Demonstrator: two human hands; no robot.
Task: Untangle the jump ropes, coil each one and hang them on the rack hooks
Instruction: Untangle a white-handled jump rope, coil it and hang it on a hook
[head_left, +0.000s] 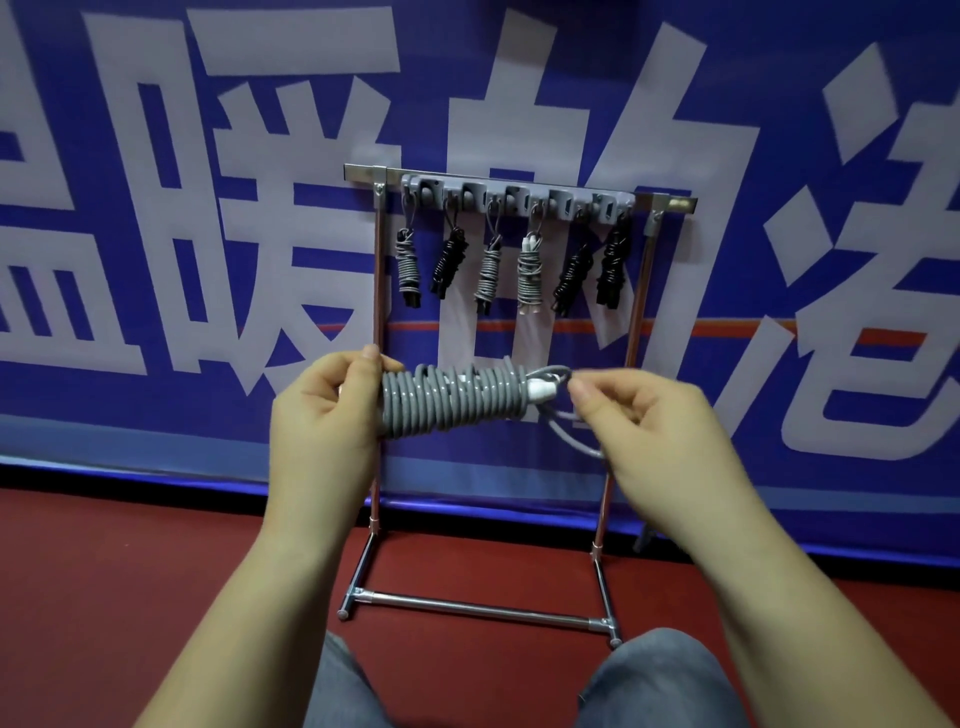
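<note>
A grey jump rope (457, 400) is wound into a tight horizontal coil around its white handles, held in front of the rack. My left hand (327, 410) grips the coil's left end. My right hand (639, 415) pinches the rope's loose grey tail at the coil's right end, by a white handle tip (540, 391). Behind stands a metal rack (379, 291) with a grey hook strip (519, 200) on top. Several coiled ropes hang from its hooks, some grey (407, 265) and some black (449, 262).
A blue banner with large white characters (208, 208) covers the wall behind the rack. The rack's foot bar (478, 605) rests on red floor (130, 571). My knees in grey trousers (660, 680) show at the bottom edge.
</note>
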